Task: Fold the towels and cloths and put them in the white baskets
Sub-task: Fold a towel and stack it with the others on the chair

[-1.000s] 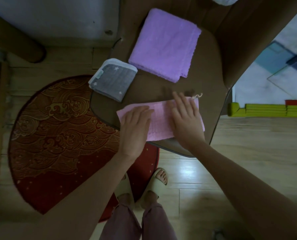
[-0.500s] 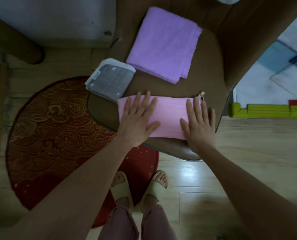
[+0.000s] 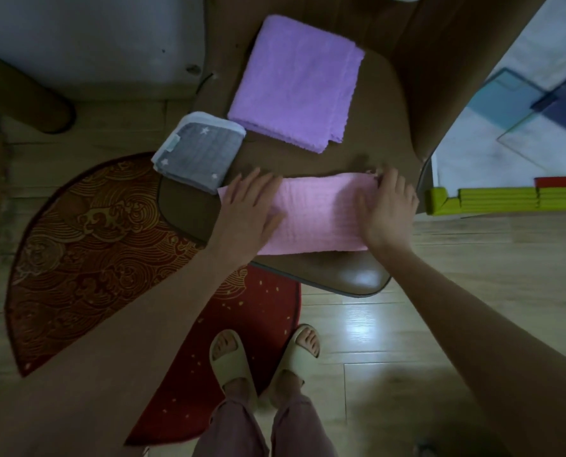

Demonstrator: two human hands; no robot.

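The left hand [image 3: 247, 211] lies flat, fingers straight and slightly spread, pressing on the left end of a pale pink, ribbed cloth folded into a long strip [image 3: 318, 216]. Its grip holds nothing; the palm and fingers only rest on the fabric. The right hand [image 3: 388, 209] is at the strip's right end, its fingertips curled over the far right corner of the cloth where a small loop sticks out, thumb laid on top of the fabric, so this grip has hold of the cloth's edge.

The pink cloth lies across the near edge of a brown, rounded tabletop [image 3: 367, 278], running left to right. Just beyond its left end sits a small grey folded cloth with white stars and a pale blue border [image 3: 199, 151], its near corner touching or almost touching the pink strip. Farther back rests a larger lilac terry towel folded into a square [image 3: 296, 82], just beside the grey cloth.

Below the tabletop, on a wooden plank floor [image 3: 440, 308], lies a red semicircular rug with gold wave patterns [image 3: 87, 252]. The person's feet in cream slippers [image 3: 230, 357] stand at the rug's edge. To the right is a yellow-green foam mat edge [image 3: 505, 201].
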